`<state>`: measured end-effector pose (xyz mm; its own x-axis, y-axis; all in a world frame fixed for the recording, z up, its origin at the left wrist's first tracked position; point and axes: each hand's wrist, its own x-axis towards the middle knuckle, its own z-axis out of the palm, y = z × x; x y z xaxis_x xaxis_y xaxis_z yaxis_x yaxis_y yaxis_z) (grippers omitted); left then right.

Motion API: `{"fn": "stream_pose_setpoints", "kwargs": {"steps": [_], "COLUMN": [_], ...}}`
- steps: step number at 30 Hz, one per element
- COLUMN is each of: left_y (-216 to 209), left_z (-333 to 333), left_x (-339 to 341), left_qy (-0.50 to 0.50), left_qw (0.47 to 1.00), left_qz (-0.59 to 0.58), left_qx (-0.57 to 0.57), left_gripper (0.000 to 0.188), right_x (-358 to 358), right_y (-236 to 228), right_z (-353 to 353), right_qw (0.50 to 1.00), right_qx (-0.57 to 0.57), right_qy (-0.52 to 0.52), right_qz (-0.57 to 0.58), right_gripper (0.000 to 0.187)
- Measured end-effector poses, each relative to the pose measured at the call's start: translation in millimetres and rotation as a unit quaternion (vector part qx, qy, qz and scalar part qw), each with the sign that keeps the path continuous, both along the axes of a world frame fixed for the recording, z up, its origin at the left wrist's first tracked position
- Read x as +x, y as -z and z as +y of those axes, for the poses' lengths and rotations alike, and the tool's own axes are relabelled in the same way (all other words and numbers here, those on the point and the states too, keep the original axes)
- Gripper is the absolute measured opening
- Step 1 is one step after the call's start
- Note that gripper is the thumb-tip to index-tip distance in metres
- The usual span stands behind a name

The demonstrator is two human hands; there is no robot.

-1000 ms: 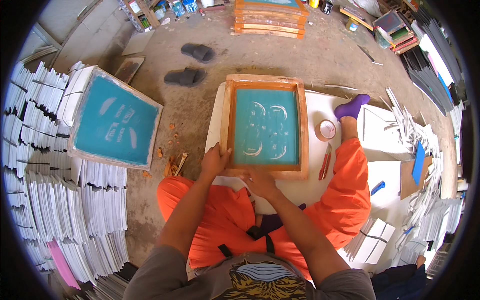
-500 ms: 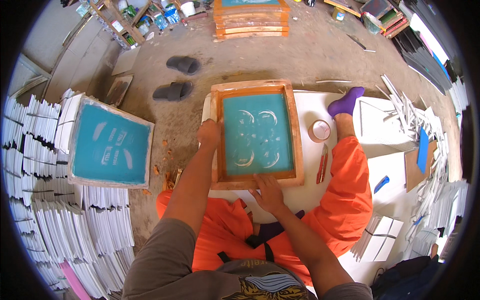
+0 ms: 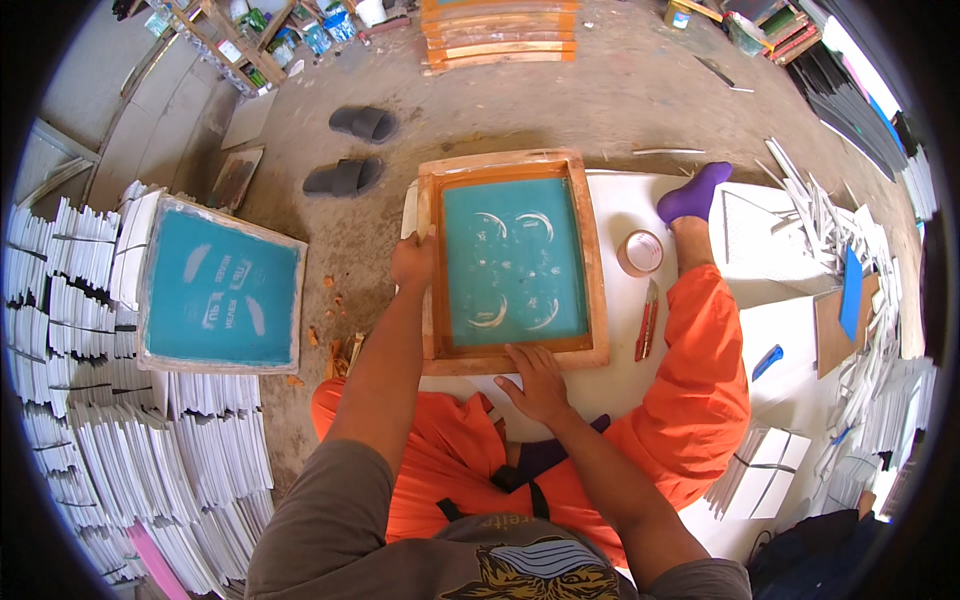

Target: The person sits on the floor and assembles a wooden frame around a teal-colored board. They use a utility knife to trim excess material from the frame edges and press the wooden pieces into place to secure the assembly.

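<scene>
A wooden-framed screen-printing screen (image 3: 594,270) with teal mesh and pale curved marks lies before me on a white board (image 3: 625,300). My left hand (image 3: 412,262) is closed on its left rail, most of the fingertips hidden. At the near rail, my right hand (image 3: 535,385) rests with fingers stretched over the wood and thumb apart. To the right of the screen are a roll of brown tape (image 3: 640,253) and a red utility knife (image 3: 647,325).
A second teal screen (image 3: 220,290) leans on stacks of white sheets (image 3: 130,440) at left. Black sandals (image 3: 345,178) lie on the floor; stacked frames (image 3: 500,40) stand beyond. At right are a blue cutter (image 3: 767,362), paper strips (image 3: 800,200) and a strapped bundle (image 3: 765,470).
The whole view has shifted slightly, so most things sit a little higher. Both hands stay at the same rails; a white patch now shows under the near rail beside my right thumb.
</scene>
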<state>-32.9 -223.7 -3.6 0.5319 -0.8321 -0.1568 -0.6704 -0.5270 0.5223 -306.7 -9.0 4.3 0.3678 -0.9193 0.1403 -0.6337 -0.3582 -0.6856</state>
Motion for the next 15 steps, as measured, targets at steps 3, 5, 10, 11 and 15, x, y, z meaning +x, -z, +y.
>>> {"fn": "stream_pose_setpoints", "kwargs": {"steps": [3, 5, 10, 11, 15], "left_y": [5.5, 40.8, 4.2, -4.6, -15.0], "left_z": [3.3, 18.4, 75.3, 94.4, 119.9], "left_x": [10.5, 69.8, 32.8, 21.2, -3.6], "left_qy": [-0.002, 0.011, 0.095, 0.114, 0.134], "left_qw": [0.996, 0.995, 0.995, 0.993, 0.972], "left_qz": [0.089, 0.099, -0.003, -0.041, -0.188], "left_qx": [-0.007, -0.016, 0.007, -0.007, 0.050], "left_gripper": [0.063, 0.063, 0.065, 0.066, 0.064], "right_x": [-4.3, 0.9, -36.4, -36.1, -23.4], "right_y": [3.6, 3.7, 12.6, 15.2, 23.0], "right_z": [-1.9, -1.3, -17.5, -18.3, -15.4], "right_qw": [1.000, 0.998, 0.993, 0.992, 0.989], "right_qx": [0.011, 0.042, -0.017, -0.030, -0.052], "right_qy": [0.011, 0.010, 0.111, 0.119, 0.133], "right_qz": [-0.013, -0.039, -0.035, -0.024, 0.027], "right_gripper": [0.062, 0.064, 0.059, 0.058, 0.058]}}
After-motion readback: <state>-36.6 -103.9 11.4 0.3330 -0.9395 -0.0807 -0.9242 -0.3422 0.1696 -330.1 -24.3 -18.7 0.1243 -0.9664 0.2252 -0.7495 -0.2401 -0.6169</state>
